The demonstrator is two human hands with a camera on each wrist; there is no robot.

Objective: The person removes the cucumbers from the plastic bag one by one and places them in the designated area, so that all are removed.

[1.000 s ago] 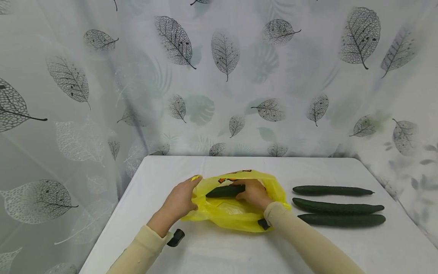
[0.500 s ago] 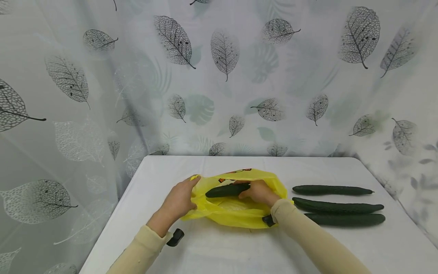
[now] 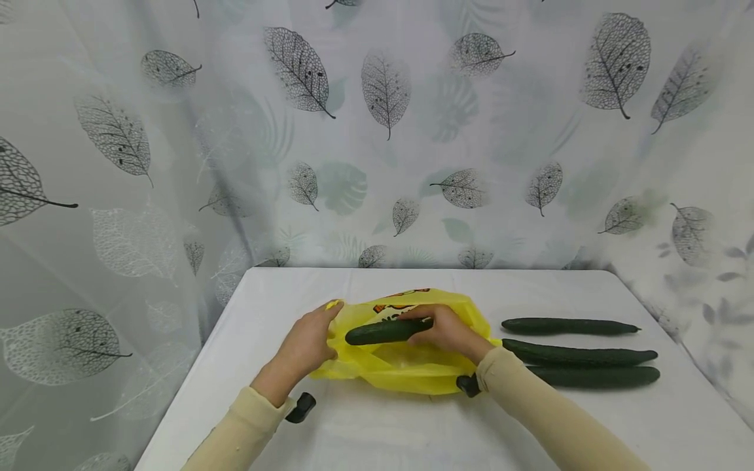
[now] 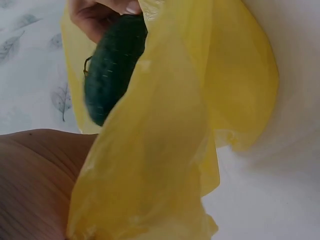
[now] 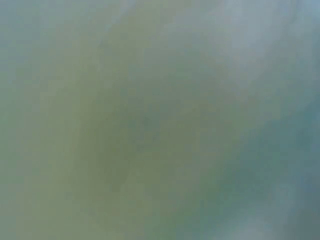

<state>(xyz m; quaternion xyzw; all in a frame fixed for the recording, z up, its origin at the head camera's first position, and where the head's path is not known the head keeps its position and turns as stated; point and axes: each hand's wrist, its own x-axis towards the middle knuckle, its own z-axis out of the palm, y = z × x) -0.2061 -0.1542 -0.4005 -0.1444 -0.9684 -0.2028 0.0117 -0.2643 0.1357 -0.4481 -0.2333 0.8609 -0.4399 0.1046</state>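
A thin yellow plastic bag [image 3: 406, 379] lies on its side on the white table, its mouth spread toward me. My left hand [image 3: 307, 341] pinches the bag's left edge between thumb and fingers. Inside the mouth, my right hand [image 3: 444, 329] grips a dark green cucumber [image 3: 379, 332] near its right end. The cucumber lies almost level, its free end pointing at the left hand. In the left wrist view the cucumber [image 4: 114, 65] shows past the bag's yellow film [image 4: 160, 160], which hides part of it. The right wrist view is only a yellow-green blur.
Three more cucumbers lie side by side on the right of the table: a far one [image 3: 571, 326], a middle one [image 3: 583, 355] and a near one [image 3: 601, 377], partly behind the right sleeve. A leaf-patterned curtain [image 3: 365, 144] hangs behind the table [image 3: 377, 438].
My right hand has lifted slightly, and more of the cucumber now shows in the bag's mouth, its free end a little further left. The left hand has kept its hold and place.
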